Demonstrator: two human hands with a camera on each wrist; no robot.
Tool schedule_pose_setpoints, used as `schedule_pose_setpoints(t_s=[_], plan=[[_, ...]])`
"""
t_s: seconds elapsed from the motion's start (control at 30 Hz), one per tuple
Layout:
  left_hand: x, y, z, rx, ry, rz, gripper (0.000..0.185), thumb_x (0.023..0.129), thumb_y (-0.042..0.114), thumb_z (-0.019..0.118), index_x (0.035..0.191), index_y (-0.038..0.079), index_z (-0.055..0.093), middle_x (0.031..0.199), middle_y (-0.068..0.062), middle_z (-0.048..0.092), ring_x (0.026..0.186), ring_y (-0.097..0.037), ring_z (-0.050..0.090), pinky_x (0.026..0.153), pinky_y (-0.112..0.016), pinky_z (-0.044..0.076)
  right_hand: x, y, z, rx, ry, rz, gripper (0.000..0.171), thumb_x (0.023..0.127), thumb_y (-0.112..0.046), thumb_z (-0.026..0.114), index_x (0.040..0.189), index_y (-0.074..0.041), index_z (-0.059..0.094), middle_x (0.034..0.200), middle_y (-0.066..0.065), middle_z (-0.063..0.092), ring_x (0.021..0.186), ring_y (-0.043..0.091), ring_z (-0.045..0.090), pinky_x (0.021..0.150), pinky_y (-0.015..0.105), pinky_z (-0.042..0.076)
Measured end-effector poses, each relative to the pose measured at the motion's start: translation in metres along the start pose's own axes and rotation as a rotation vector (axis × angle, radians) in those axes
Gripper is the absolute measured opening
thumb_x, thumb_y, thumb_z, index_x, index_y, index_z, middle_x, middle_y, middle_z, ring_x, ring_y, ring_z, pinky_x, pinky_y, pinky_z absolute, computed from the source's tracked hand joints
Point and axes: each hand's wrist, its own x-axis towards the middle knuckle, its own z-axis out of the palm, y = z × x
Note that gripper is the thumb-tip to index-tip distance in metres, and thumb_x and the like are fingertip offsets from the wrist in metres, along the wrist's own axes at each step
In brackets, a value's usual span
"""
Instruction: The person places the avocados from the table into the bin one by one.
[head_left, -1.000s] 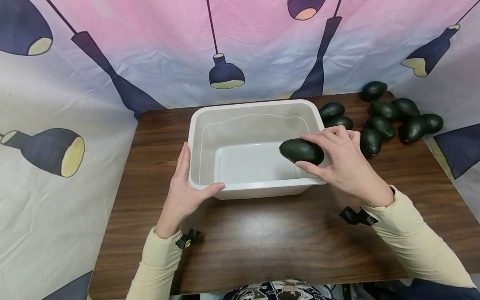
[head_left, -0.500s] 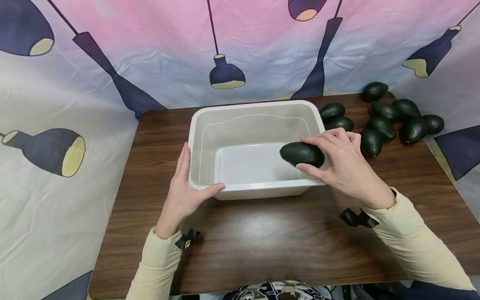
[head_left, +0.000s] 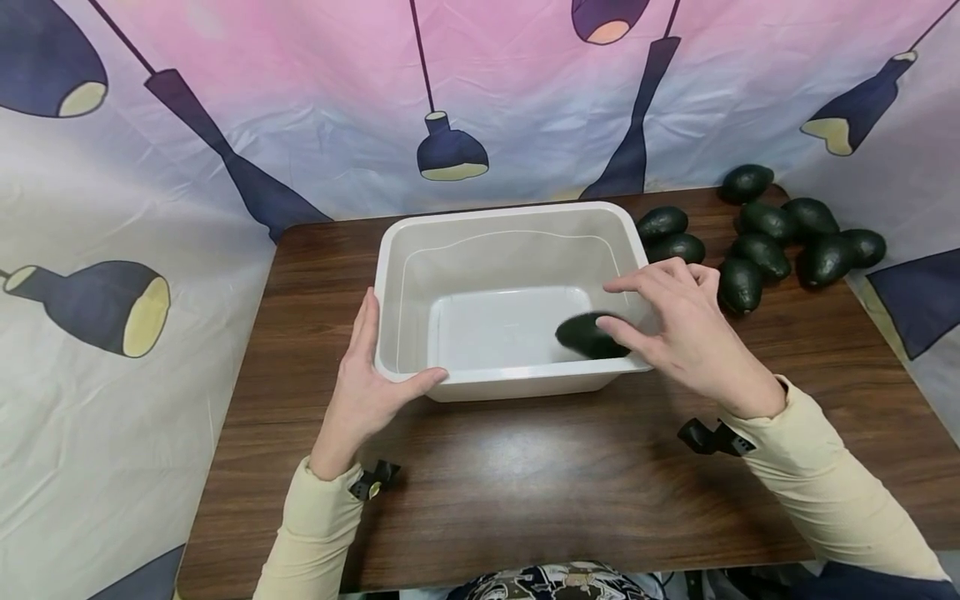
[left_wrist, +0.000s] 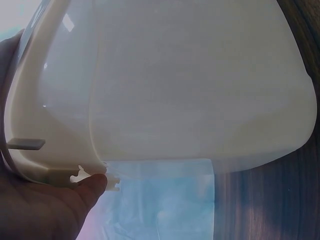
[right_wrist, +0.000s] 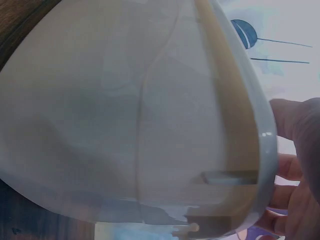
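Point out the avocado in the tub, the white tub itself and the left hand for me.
avocado (head_left: 581, 333), head view, its dark skin left of the fingers
white tub (head_left: 495, 215), head view, far rim
left hand (head_left: 363, 392), head view, back of the hand

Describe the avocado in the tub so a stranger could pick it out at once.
Find the white tub in the middle of the brown table. Inside it, at the near right corner just under the right hand, lies one dark avocado. It alone is in the tub; the other avocados lie on the table.

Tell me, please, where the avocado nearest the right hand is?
In the head view, the avocado is inside the tub, near its right wall, just below the right hand.
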Motion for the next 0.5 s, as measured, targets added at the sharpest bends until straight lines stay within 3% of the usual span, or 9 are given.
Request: schedule_pose_setpoints(t_s=[0.33, 0.4, 0.5], plan=[[0.000, 0.001, 0.001, 0.000, 0.005, 0.000, 0.123, 0.066, 0.039, 0.090, 0.156, 0.026, 0.007, 0.161, 0.007, 0.007, 0.144, -0.019, 0.017, 0.110, -0.054, 0.025, -0.002, 0.001, -0.009, 0.009, 0.098, -0.001, 0.034, 0.079, -0.016, 0.081, 0.111, -0.013, 0.069, 0.075, -0.001, 0.056, 0.096, 0.022, 0.047, 0.092, 0.051, 0.017], [0.000, 0.001, 0.001, 0.003, 0.006, 0.001, 0.123, 0.066, 0.039, 0.090, 0.156, 0.027, 0.007, 0.161, 0.007, 0.007, 0.144, -0.019, 0.018, 0.109, -0.054, 0.025, -0.002, 0.003, -0.011, 0.014, 0.107, 0.009, 0.033, 0.079, -0.015, 0.081, 0.110, -0.012, 0.070, 0.080, 0.000, 0.060, 0.097, 0.022, 0.047, 0.092, 0.049, 0.016], [0.000, 0.001, 0.001, 0.003, 0.008, 0.004, 0.123, 0.066, 0.039, 0.090, 0.156, 0.027, 0.007, 0.161, 0.007, 0.007, 0.144, -0.020, 0.019, 0.109, -0.054, 0.026, -0.003, 0.005, -0.015, 0.019, 0.129, 0.020, 0.033, 0.080, -0.013, 0.081, 0.110, -0.010, 0.069, 0.099, 0.005, 0.066, 0.098, 0.023, 0.047, 0.093, 0.049, 0.016]])
